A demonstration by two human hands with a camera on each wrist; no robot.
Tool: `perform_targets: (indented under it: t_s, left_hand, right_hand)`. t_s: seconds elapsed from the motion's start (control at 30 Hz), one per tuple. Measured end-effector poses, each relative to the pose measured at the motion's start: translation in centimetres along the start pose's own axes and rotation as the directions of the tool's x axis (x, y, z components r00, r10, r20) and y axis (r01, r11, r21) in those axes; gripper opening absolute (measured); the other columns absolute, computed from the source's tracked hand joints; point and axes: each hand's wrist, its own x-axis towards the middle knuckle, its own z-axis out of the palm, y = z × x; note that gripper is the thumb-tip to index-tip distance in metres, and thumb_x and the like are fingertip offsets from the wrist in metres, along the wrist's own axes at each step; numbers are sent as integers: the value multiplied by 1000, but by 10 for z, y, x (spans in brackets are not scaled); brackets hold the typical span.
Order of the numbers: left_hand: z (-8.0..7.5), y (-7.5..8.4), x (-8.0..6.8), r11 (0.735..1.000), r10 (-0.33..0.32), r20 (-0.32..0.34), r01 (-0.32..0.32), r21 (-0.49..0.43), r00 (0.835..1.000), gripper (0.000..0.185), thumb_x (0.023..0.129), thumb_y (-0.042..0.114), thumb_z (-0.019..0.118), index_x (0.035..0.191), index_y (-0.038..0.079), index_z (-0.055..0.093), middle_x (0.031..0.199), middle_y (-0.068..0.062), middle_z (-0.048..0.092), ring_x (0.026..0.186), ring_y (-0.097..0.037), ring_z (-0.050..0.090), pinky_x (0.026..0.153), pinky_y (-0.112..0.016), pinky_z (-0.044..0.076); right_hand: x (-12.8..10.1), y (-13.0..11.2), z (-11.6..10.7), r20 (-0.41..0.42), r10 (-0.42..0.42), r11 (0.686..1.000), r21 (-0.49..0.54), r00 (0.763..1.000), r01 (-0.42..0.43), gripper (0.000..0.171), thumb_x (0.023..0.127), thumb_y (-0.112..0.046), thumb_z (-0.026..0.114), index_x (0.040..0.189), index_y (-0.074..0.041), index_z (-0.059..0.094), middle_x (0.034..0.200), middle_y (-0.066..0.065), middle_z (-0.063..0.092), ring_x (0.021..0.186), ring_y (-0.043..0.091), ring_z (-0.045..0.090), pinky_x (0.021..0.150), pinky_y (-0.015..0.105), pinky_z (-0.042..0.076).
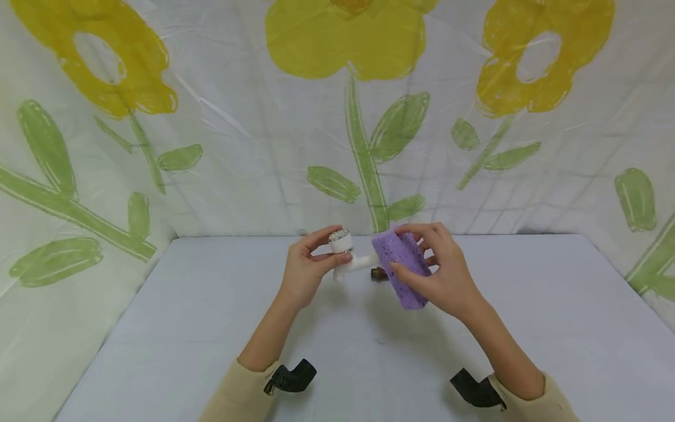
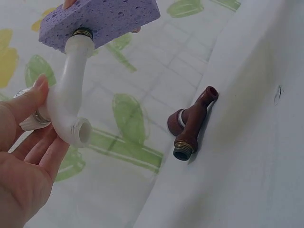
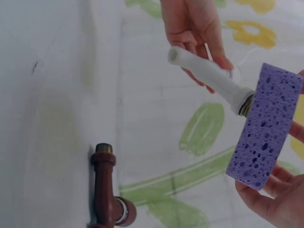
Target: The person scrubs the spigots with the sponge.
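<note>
A pale grey table (image 1: 158, 351) fills the lower half of the head view, backed and flanked by a white cloth backdrop (image 1: 242, 146) printed with yellow flowers and green leaves. The table's far edge runs across mid-frame just behind the hands; its left and right edges slope outward toward the lower corners, with bare surface on either side of the forearms and in front of them.

Left of centre, the left hand (image 1: 306, 266) is raised above the table, fingers curled round the head of a white faucet (image 1: 350, 261), thumb and forefinger pinching its silvery knob (image 1: 340, 237). The left-wrist view shows the faucet's curved white body (image 2: 66, 102) lying across the fingers, threaded open end facing the lens.

At centre, the faucet's brass-tipped spout meets the flat face of a purple sponge (image 1: 403, 266). The right hand (image 1: 448, 275), just right of centre, grips this sponge, thumb on the near side and fingers wrapped over the far side.

Behind the sponge, a brown faucet (image 1: 377, 273) lies on the table, near the far edge, apart from both hands; the right-wrist view places it in the lower left (image 3: 105, 185)
</note>
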Motion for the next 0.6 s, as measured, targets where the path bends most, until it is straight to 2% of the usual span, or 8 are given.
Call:
perform_targets:
  t_s: [0.13, 0.43, 0.6]
  left_hand:
    - [2, 0, -1, 1000, -23, 25, 23, -5, 999, 59, 84, -17, 77, 140, -3, 65, 124, -12, 68, 89, -15, 79, 84, -29, 64]
    - [5, 1, -2, 1000, -18, -21, 18, -1, 1000, 56, 85, -14, 78, 138, -4, 65, 117, -12, 70, 84, -16, 78, 80, -31, 65]
    - [4, 2, -1, 997, -61, 27, 62, -37, 998, 57, 85, -14, 77, 139, -5, 63, 117, -12, 70, 84, -16, 77, 78, -33, 66]
  right_hand:
    - [0, 0, -2, -5, 19, 1000, 4, 1000, -19, 53, 85, -7, 84, 135, -14, 67, 110, 9, 59, 92, 18, 53, 67, 24, 55]
    - [0, 2, -4, 14, -21, 997, -69, 1000, 22, 55, 82, -11, 87, 133, -13, 67, 113, 11, 55, 95, 18, 50, 69, 30, 52]
    - [0, 3, -4, -19, -27, 995, -96, 999, 25, 55, 81, -11, 88, 132, -12, 67, 116, 15, 53, 97, 19, 51, 68, 30, 52]
